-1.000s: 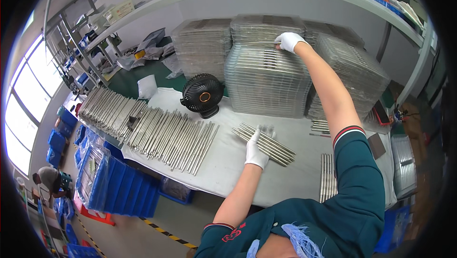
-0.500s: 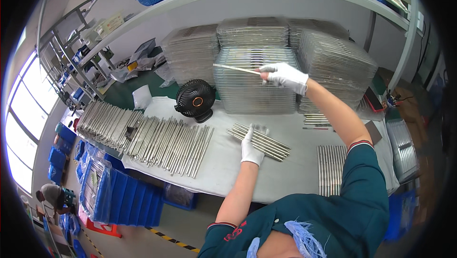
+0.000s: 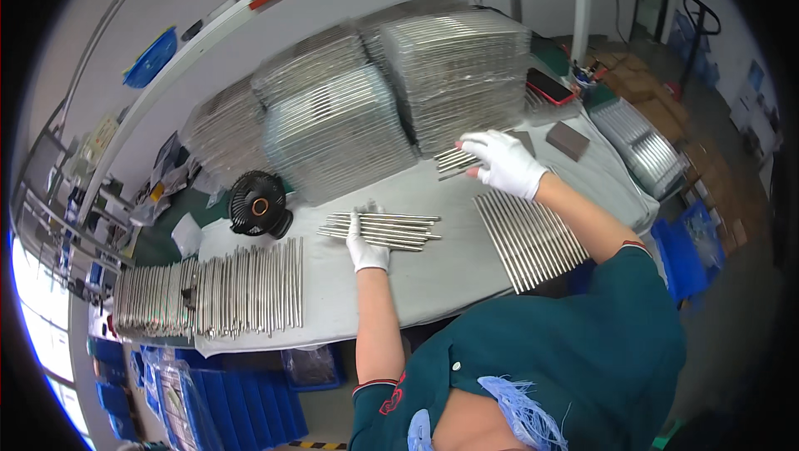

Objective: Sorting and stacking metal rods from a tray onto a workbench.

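Observation:
My left hand [image 3: 366, 251], in a white glove with bare fingertips, is closed around a bundle of slim metal rods [image 3: 408, 231] above the cloth. My right hand [image 3: 506, 166], gloved the same way, reaches over a small pile of rods [image 3: 454, 160] by the wrapped stacks. Its thumb and fingers are apart, and no rod shows between them. Below that hand lies a neat row of rods [image 3: 533, 243], side by side. A longer row of rods [image 3: 250, 289] covers the left part of the table.
Plastic-wrapped stacks of rods [image 3: 341, 135] stand along the back. A black fan [image 3: 260, 205] is at their left. On the right are a dark block [image 3: 568, 141], a red-edged black tray [image 3: 550, 86] and a wrapped bundle [image 3: 641, 147]. A shelf beam [image 3: 208, 39] crosses overhead.
The view has turned to the right. My right hand has come down from before the stacks to the small pile; the single rod it held no longer shows in its fingers. My left hand keeps its bundle.

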`<state>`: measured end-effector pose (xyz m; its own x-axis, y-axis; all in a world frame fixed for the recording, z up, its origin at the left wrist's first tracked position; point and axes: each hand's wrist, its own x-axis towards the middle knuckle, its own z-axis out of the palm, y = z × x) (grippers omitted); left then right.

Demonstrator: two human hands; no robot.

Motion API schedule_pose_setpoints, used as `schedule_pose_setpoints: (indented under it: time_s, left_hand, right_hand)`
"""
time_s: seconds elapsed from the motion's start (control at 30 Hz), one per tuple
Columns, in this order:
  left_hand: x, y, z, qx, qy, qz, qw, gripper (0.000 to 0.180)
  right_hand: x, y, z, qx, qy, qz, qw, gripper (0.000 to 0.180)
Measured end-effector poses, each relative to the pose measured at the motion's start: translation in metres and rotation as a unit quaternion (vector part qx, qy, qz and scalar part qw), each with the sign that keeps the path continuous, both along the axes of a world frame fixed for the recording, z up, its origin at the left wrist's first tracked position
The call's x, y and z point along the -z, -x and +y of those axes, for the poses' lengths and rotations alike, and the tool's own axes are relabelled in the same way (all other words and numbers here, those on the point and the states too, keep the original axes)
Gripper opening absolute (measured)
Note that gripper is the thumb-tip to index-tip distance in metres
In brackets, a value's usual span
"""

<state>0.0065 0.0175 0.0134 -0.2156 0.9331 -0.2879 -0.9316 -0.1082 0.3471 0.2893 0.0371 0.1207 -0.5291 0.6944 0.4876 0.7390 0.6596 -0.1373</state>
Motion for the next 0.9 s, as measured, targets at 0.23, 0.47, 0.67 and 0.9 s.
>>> schedule_pose_setpoints:
  time_s: [0.23, 0.47, 0.67, 0.9]
  left_hand:
    - [0.014, 0.008, 0.001, 0.015, -0.003, 0.034, 0.999, 0.015]
    - [0.018, 0.012, 0.003, 0.025, -0.001, 0.054, 0.998, 0.02]
    - [0.023, 0.016, 0.002, 0.012, -0.005, 0.025, 1.0, 0.019]
    - [0.018, 0.008, 0.0, 0.008, 0.007, 0.057, 0.998, 0.021]
  right_hand:
    - [0.007, -0.269, -0.088, 0.564, 0.005, -0.021, 0.825, 0.04]
    - [0.062, -0.315, -0.15, 0.582, 0.106, 0.072, 0.803, 0.018]
    - [0.055, -0.329, -0.146, 0.541, 0.125, 0.064, 0.829, 0.015]
    - [0.031, -0.317, -0.134, 0.59, 0.142, -0.035, 0.794, 0.023]
